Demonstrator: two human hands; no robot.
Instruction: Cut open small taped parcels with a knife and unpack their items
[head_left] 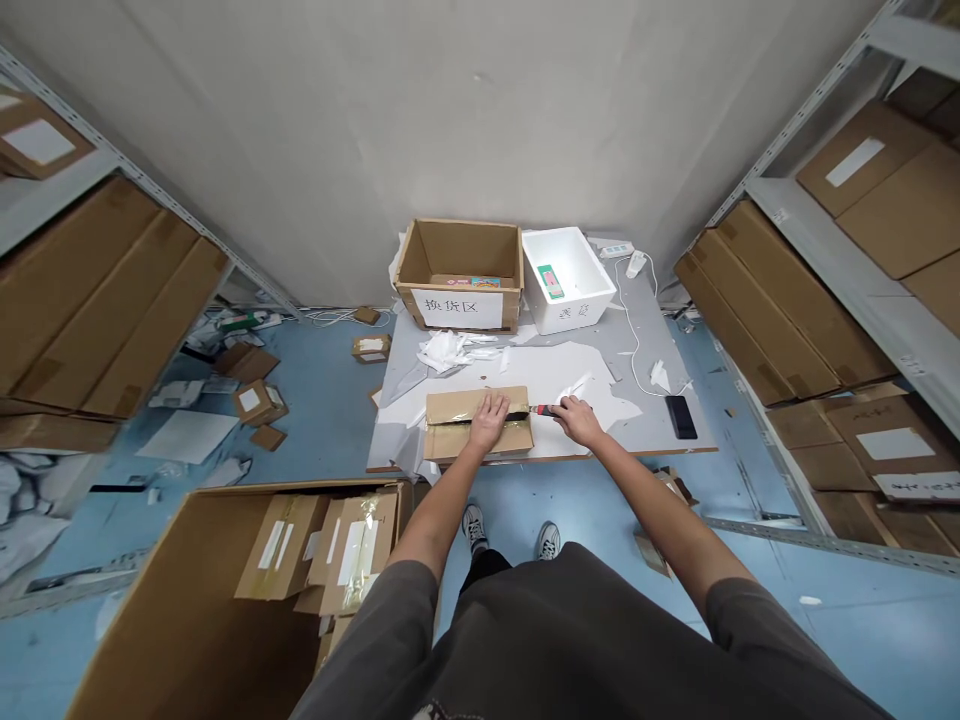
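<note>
A small brown cardboard box with shiny tape [457,438] lies at the table's near edge. The left hand [487,424] presses on its top, fingers outstretched; the right hand [576,420] is clamped around a black-and-red utility knife [546,410], its tip at the box's taped seam. Behind, on the white-topped table [637,440], are crumpled white scraps [444,350], an open brown carton with a handwritten label [459,309] and, just beside it, a white foam bin [570,315].

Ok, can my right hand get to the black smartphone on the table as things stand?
Probably yes: the black smartphone lies uncovered, with nothing tall between. But your right hand grips a utility knife, so it likely needs freeing first.
</note>
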